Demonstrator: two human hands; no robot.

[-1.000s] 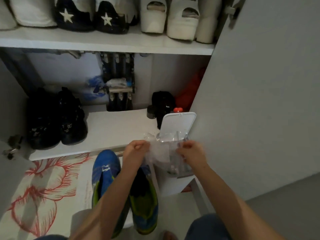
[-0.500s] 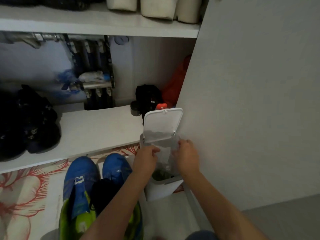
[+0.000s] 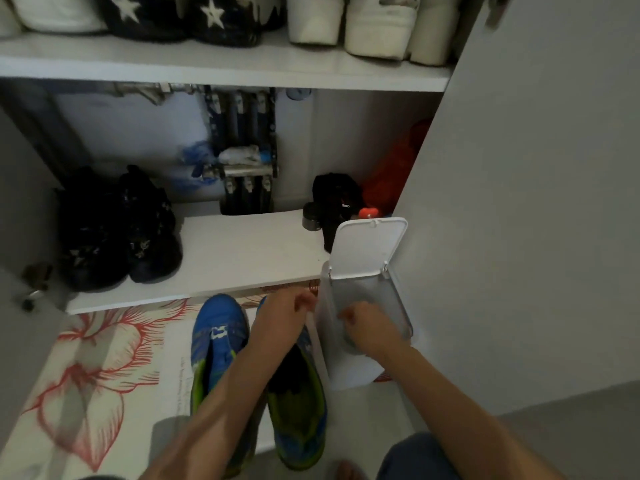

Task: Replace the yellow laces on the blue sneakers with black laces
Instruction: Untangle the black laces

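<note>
White bin stands lid-up beside the blue sneakers, likely for waste, as left hand and right hand curl at its mouth, though I cannot tell whether either holds anything.

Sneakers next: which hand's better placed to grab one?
Left, likely. The left hand is directly above the blue sneakers, beside the bin; the right hand is over the bin's open mouth, farther from them.

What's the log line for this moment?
left hand: at rim of small white plastic bin | right hand: over its opening | lid: up | grips: unclear | blue sneakers: on floor beside bin
</note>
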